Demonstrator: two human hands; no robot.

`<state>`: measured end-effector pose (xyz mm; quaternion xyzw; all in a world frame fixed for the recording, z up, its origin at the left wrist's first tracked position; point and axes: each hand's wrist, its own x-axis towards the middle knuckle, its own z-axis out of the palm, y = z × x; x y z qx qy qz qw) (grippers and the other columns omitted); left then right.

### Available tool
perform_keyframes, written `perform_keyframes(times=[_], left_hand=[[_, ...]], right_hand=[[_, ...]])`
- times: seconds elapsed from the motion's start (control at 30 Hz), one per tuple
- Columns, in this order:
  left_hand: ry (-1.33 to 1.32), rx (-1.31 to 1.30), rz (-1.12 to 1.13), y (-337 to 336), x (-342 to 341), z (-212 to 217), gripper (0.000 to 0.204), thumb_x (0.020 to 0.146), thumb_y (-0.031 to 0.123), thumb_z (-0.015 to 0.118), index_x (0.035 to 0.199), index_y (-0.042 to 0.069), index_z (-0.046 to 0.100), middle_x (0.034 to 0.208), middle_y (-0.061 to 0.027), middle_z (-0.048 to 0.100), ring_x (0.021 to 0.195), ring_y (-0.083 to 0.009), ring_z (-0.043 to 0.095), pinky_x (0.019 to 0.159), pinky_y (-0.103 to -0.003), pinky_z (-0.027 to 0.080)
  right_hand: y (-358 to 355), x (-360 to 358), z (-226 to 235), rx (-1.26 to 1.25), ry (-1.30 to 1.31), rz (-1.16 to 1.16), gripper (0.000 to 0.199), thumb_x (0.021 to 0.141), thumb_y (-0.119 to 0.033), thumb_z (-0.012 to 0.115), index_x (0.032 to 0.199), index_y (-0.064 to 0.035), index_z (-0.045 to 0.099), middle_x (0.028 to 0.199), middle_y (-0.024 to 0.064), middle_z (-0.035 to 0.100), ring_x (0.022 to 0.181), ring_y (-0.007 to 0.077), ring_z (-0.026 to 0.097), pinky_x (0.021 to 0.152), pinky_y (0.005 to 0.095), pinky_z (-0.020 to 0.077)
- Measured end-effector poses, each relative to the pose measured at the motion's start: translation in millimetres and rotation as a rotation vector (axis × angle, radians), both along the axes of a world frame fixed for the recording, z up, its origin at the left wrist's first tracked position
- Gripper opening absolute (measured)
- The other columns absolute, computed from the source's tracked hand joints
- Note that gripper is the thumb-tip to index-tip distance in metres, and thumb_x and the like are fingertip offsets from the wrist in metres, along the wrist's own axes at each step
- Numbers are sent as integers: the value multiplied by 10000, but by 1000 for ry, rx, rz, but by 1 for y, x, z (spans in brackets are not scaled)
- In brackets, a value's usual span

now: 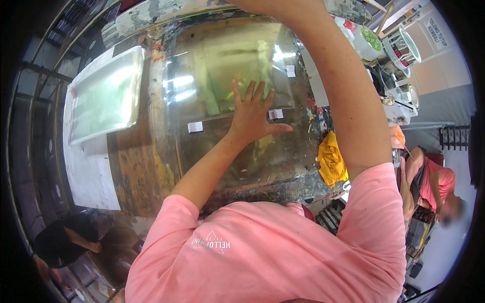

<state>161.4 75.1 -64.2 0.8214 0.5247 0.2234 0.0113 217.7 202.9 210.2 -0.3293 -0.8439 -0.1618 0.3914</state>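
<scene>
**Flat palm on a clear sheet**

While the left hand point(254, 117) lies spread and released, fingers fanned, its palm presses flat on a clear plastic sheet point(227, 76) that covers a paint-stained table point(136, 171). Nothing is clasped in that grip — it only bears down on the film. Under the sheet, just beyond the fingertips, a pale green printed panel point(237, 60) shows through, and small white tape tabs point(195, 127) sit at the sheet's edges, one touching distance from the thumb at the right, another off to the left.

The right arm point(333, 86) reaches up and away across the table; its hand passes out of the top edge, so whether that grip is clenched or loose cannot be told.

Further left on the table lies a second clear sheet over a white and light-green panel point(103, 93), well apart from the hand. A crumpled yellow cloth point(331, 161) rests at the table's right edge, near the right elbow. Beyond it, at the far right, metal cans point(401, 48) stand on another surface, and a seated person in a pink shirt point(439, 184) is below them. Another person in black point(63, 242) is at lower left.
</scene>
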Motion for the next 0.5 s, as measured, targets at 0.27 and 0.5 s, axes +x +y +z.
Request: perform_keyframes(times=[0.27,0.5], left_hand=[[-1181,-19,352,-9,-136,78,586,834,258,913,1276,-14,640,1011,-42,685,895,-146,657,745,-325,556],[-980,-333,514,-74,-153,82,874,660,433,997,1318,-28,654,1183,-127,718,1067,-266,694,924,-428,544]], right_hand=[[-27,-1,-30,-104,3,16,455,946,-452,600,864,-17,705,758,186,684,769,367,675,795,482,474],[-77,43,-126,-496,-328,145,434,969,-526,650,970,-105,754,956,137,690,910,348,668,769,498,530]])
